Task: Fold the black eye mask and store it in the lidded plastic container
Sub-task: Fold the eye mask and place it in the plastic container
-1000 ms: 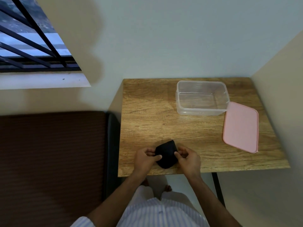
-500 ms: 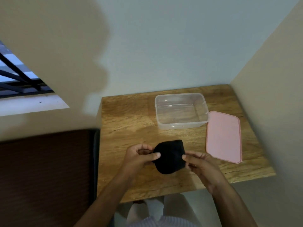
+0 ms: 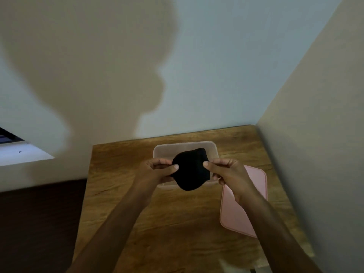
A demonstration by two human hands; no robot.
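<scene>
Dim, soft motion blur, big wall (image 3: 216, 56) shadow

1. Just one view here, a wide-angle head cam looking forward and down from above the near edge of the worktop (image 3: 122, 203).
2. It faces the far right corner of the worktop, where two walls meet, and lots of wall (image 3: 216, 56) fills the upper frame.
3. Pretty close in: both forearms reach up from the bottom edge, hands mid-frame.
4. No second view, so nothing's shared.
</scene>
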